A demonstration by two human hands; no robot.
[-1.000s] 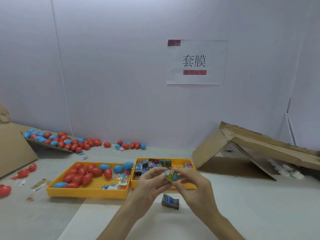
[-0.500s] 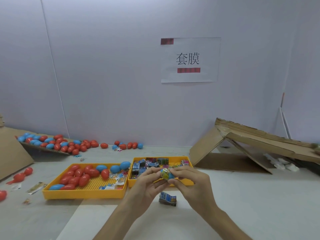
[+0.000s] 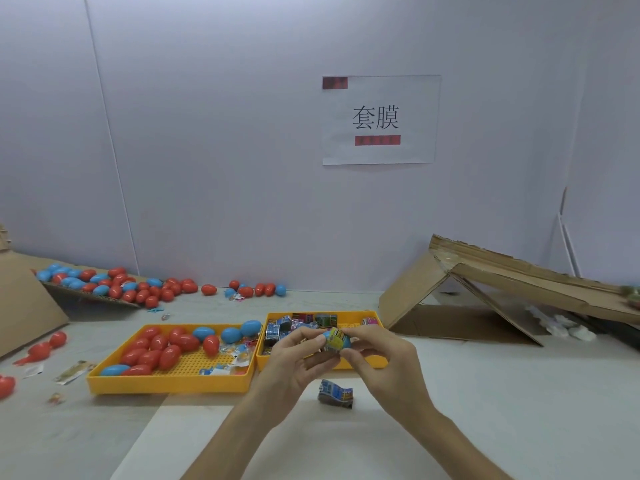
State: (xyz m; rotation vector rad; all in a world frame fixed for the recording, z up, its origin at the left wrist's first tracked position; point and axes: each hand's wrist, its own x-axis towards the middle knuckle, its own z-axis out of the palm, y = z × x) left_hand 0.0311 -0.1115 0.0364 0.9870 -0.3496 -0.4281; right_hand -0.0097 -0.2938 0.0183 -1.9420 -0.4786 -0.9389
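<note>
Dozens of red and blue eggs (image 3: 114, 285) lie heaped on a cardboard sheet at the middle left of the frame, with strays along the wall. Lower down, a yellow tray (image 3: 166, 384) holds more eggs plus small printed packets. Touching its right side, a second yellow tray (image 3: 349, 313) is stocked with folded film sleeves.

Just in front of that second tray, in the lower centre, the left hand (image 3: 294, 362) pinches the bare tip of a blue egg (image 3: 325, 337) between thumb and curled fingers. The right hand (image 3: 384, 362) grips the other end, where a yellow-printed sleeve (image 3: 339, 336) already wraps the shell. The egg is held clear of the table, between the two sets of fingertips.

Below the hands a spare sleeve (image 3: 335, 393) lies crumpled on the table. A cardboard lean-to (image 3: 502, 282) fills the middle right.

The likely trouble is the sleeve riding on crooked or bunching, since it is thin film drawn over a smooth, tapering shell. Uneven pull from the right fingers could wrinkle or split it. The shell is slick and held only at its ends, so a firm tug might also pop it loose and send it rolling away.
</note>
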